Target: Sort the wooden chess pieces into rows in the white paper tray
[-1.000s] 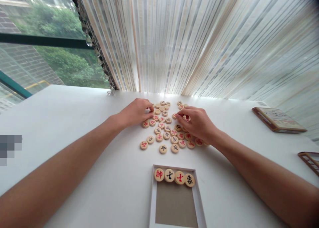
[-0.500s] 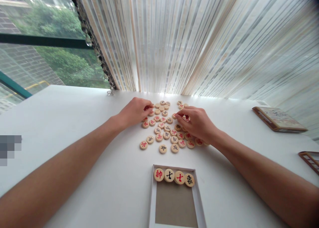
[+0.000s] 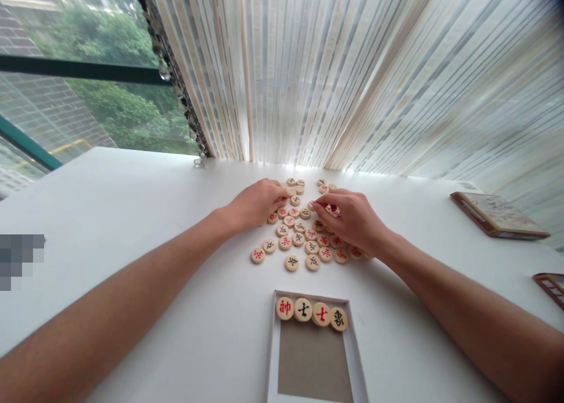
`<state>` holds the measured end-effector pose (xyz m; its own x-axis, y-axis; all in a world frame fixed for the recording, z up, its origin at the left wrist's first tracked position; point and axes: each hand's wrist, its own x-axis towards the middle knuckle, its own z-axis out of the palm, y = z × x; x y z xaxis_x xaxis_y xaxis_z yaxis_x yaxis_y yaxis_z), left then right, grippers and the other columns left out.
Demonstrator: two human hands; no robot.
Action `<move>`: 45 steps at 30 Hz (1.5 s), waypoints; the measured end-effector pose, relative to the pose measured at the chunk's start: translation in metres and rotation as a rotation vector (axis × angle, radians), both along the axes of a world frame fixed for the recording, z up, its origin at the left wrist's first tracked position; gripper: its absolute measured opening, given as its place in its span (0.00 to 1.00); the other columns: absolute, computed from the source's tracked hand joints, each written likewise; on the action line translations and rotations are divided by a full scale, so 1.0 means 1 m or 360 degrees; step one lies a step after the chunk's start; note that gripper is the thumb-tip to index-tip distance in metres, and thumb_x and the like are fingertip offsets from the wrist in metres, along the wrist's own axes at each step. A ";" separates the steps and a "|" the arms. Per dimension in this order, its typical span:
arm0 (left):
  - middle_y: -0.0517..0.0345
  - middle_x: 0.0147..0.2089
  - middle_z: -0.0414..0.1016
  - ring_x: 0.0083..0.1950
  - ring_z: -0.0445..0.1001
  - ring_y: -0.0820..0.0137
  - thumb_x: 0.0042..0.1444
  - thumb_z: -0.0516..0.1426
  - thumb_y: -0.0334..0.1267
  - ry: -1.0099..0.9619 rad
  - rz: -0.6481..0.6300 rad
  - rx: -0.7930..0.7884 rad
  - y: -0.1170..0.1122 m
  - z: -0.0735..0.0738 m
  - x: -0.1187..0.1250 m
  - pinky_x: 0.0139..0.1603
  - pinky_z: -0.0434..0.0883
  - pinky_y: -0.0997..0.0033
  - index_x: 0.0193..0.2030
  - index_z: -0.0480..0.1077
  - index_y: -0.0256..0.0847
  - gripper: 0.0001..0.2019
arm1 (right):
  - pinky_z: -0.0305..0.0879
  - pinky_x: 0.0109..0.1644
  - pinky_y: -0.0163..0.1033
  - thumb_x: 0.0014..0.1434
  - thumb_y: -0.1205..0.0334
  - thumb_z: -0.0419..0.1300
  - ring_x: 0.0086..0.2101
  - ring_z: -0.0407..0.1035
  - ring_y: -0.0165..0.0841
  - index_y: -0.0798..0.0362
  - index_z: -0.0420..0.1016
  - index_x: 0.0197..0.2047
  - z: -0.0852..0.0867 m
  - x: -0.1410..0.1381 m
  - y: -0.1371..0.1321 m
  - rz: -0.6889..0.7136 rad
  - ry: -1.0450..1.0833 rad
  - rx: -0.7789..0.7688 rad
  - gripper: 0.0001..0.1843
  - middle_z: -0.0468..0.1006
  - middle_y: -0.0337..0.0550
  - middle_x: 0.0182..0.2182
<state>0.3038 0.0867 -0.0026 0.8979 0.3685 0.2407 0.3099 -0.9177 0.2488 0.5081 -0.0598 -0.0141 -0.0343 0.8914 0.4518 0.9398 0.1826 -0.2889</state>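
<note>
Both palm-down, left hand (image 3: 257, 204), right hand (image 3: 352, 218), pieces (image 3: 298, 239)

Four wooden discs sit in a row at the top of the shallow box (image 3: 272, 356). Left to right: red 帥 disc (image 3: 285, 308), black 士 disc (image 3: 303, 309), red 士 disc (image 3: 321, 313), black 象 disc (image 3: 339, 319). The loose discs (image 3: 299, 244) further back carry one red or black character each. The nearest look like 兵 and 卒, the rest are too small to read. Cover print on the flat case (image 3: 497, 215) at right is illegible.
</note>
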 end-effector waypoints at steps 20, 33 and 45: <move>0.47 0.41 0.80 0.43 0.79 0.61 0.73 0.49 0.39 -0.0071 0.0093 0.0120 0.002 -0.007 0.001 0.46 0.74 0.64 0.45 0.80 0.37 0.17 | 0.66 0.32 0.40 0.67 0.53 0.64 0.28 0.73 0.36 0.50 0.87 0.39 0.010 0.051 -0.078 -0.0480 0.0209 0.0018 0.12 0.85 0.42 0.29; 0.48 0.45 0.79 0.44 0.80 0.62 0.71 0.52 0.41 -0.0152 0.0124 0.0056 0.008 -0.014 -0.006 0.46 0.75 0.65 0.49 0.82 0.40 0.16 | 0.68 0.32 0.40 0.68 0.55 0.64 0.29 0.71 0.34 0.50 0.86 0.42 0.005 0.047 -0.114 -0.0342 0.0238 -0.0097 0.10 0.83 0.44 0.33; 0.49 0.46 0.78 0.43 0.78 0.63 0.72 0.52 0.42 -0.0016 0.0152 0.0063 0.009 -0.009 -0.006 0.45 0.73 0.66 0.57 0.82 0.40 0.19 | 0.71 0.30 0.39 0.70 0.55 0.62 0.31 0.75 0.36 0.51 0.85 0.45 -0.003 0.046 -0.116 -0.0216 0.0171 -0.0198 0.12 0.84 0.48 0.38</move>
